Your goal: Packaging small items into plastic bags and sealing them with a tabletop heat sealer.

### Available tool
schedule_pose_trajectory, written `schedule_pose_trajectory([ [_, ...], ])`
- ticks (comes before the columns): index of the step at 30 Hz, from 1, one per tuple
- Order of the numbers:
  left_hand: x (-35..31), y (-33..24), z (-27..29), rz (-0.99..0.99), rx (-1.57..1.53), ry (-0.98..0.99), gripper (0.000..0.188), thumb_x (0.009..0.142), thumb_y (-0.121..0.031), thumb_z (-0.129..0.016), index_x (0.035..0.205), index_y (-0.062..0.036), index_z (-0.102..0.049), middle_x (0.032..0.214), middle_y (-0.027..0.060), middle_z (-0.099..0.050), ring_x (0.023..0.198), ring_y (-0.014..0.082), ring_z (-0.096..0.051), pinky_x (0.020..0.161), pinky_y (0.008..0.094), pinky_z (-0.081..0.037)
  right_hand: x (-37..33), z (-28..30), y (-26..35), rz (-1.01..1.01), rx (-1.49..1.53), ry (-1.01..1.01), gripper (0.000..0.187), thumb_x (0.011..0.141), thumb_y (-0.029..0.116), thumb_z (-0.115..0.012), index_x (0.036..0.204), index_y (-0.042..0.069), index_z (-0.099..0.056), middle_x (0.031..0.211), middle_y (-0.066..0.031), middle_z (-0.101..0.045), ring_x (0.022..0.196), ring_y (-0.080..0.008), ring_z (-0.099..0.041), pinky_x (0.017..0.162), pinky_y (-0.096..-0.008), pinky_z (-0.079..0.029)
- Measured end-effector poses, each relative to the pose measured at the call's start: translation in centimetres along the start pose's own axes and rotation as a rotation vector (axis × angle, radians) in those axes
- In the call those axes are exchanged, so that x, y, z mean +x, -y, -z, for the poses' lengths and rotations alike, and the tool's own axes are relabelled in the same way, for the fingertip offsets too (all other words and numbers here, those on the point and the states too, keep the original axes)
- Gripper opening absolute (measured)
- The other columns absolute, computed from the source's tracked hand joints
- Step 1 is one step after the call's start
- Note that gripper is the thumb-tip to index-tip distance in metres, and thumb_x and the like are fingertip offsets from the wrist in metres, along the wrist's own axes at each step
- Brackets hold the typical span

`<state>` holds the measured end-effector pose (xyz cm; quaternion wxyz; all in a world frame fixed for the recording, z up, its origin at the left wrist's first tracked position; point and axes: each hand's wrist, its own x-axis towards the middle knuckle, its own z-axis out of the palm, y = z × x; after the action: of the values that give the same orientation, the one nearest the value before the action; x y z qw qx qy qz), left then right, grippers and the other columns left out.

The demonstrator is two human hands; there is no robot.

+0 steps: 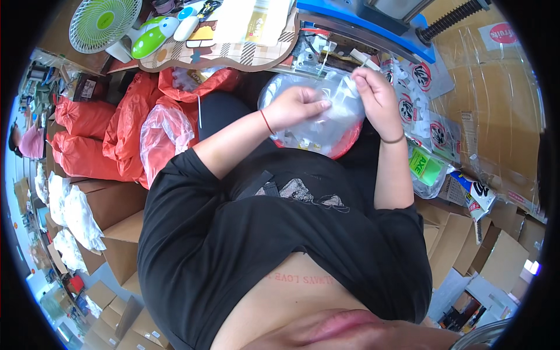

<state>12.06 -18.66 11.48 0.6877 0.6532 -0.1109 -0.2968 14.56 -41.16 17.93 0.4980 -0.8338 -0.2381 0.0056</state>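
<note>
A clear plastic bag (341, 96) stretches between my two hands above my lap. My left hand (294, 109) is closed at its left side, thumb laid along the bag and fingers curled. At its upper right, my right hand (377, 96) pinches the plastic between thumb and fingers. Below the bag is a round tub with a red rim (348, 146); a clear plastic liner and small pale pieces show in it. Glare and folds in the plastic hide whatever the bag may hold.
A blue-framed machine (350, 26) stands ahead, beside a plaid mat (233, 56) with papers. A green and white fan (105, 22) is at far left. Red bags (87, 137) are piled left. Cardboard (490, 99) and a clear container (429, 175) are to the right.
</note>
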Motion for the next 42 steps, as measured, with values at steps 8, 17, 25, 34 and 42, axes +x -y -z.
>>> schedule_pose_trajectory([
  [8,1.6,1.3,-2.6,0.149,-0.413,0.15,0.024,0.09,-0.009,-0.066,0.112,0.0008,-0.065,0.097,0.006,-0.07,0.091,0.0136,-0.068,0.084,0.0278,-0.054,-2.6,6.4,-4.6,-0.046,-0.726,-0.066,0.03,0.099,0.019,-0.05,0.124,0.004,-0.057,0.119,-0.0176,-0.06,0.111,-0.0323,-0.058,0.096,-0.0426,-0.044],
  [17,7.0,-1.3,2.9,0.182,-0.491,0.022,0.029,0.085,-0.007,-0.07,0.112,0.0016,-0.063,0.104,0.0108,-0.07,0.086,0.0157,-0.069,0.083,0.0282,-0.056,-3.0,8.0,-10.7,-0.119,-0.916,-0.062,0.032,0.091,0.011,-0.054,0.123,0.009,-0.057,0.116,-0.0226,-0.058,0.107,-0.0433,-0.054,0.09,-0.0457,-0.047],
  [25,3.9,-0.5,10.9,-0.406,0.669,-0.87,0.051,0.089,-0.027,-0.068,0.128,-0.0013,-0.049,0.116,0.0215,-0.061,0.096,0.0312,-0.066,0.087,0.042,-0.052,-5.0,7.4,-6.8,-0.166,-0.906,-0.128,0.023,0.092,0.008,-0.052,0.113,0.005,-0.06,0.108,-0.0199,-0.058,0.104,-0.0427,-0.055,0.088,-0.0435,-0.047],
  [34,-0.5,1.4,11.8,-0.286,0.73,-0.483,0.034,0.093,-0.028,-0.066,0.115,-0.0024,-0.066,0.097,0.0125,-0.068,0.082,0.02,-0.065,0.08,0.0309,-0.05,-4.7,4.8,-1.3,0.009,-0.399,-0.288,0.017,0.096,0.011,-0.055,0.109,0.001,-0.061,0.102,-0.0098,-0.063,0.092,-0.0228,-0.061,0.081,-0.0327,-0.048],
  [42,-0.1,-2.4,2.1,-0.077,0.429,-0.187,0.025,0.093,-0.024,-0.069,0.096,0.0001,-0.071,0.082,-0.0024,-0.068,0.074,0.003,-0.058,0.068,0.0214,-0.048,0.0,-0.1,0.2,0.14,-0.063,-0.165,0.016,0.097,0.012,-0.059,0.107,0.0,-0.062,0.091,-0.0048,-0.063,0.084,-0.0118,-0.057,0.077,-0.0276,-0.047],
])
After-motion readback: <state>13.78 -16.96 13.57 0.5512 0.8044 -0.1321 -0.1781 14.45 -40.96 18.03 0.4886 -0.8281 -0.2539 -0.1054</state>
